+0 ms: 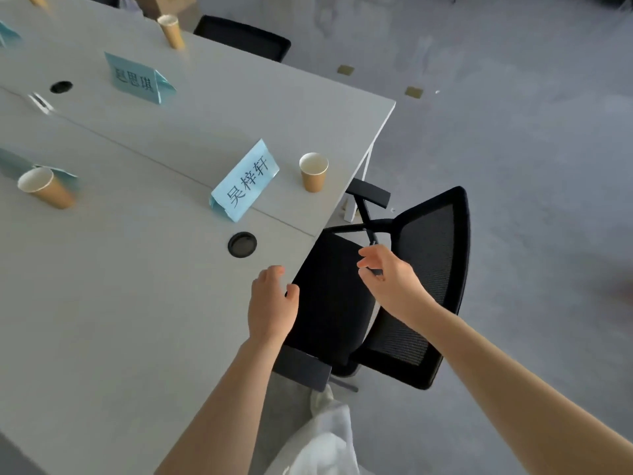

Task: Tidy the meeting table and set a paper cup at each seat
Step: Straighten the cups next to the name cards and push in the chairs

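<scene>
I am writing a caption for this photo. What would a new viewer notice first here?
First, the two bare hands low in the middle: the left hand hovers at the grey table's edge, and the right hand reaches over the black mesh office chair beside it. Next, the pale blue folded paper name card stands near the table corner, with a brown paper cup upright just to its right.
</scene>
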Available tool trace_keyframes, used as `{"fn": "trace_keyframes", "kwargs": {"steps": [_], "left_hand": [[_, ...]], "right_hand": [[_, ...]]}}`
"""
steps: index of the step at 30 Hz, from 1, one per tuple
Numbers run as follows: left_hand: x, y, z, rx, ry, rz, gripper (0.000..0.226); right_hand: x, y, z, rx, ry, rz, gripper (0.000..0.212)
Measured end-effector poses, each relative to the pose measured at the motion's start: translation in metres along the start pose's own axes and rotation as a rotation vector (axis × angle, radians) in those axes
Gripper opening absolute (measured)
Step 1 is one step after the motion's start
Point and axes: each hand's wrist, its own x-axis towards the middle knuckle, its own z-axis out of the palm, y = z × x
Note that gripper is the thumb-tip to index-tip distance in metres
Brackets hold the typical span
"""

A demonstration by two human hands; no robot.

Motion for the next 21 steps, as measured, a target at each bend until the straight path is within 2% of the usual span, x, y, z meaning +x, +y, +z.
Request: {"fn": "trace_keyframes", "kwargs": {"steps": [3,9,12,17,21], "left_hand": [[0.034,0.011,0.007,-0.054,0.014,-0.063,0.036],[0.084,0.02,0.032,-0.084,-0.067,-0.078,0.041],[0.102,0.019,0.049,-0.103,-0.06,-0.088,0.043],[0.137,0.024,0.093,0.063,-0.016,-0.125,0.054],[0.162,0.037,0.127,0.147,0.071,-0.277,0.058]], "right_hand": [[0.033,-0.006,-0.012,-0.034,-0.032,0.019,0.034],[0.105,-0.01,-0.029,-0.052,-0.077,0.028,0.031],[0.135,-0.005,-0.031,-0.044,-0.092,0.019,0.031],[0.2,0.006,-0.029,-0.07,-0.166,0.024,0.041],[0.259,0.018,-0.029,-0.016,-0.248,0.007,0.051]]}}
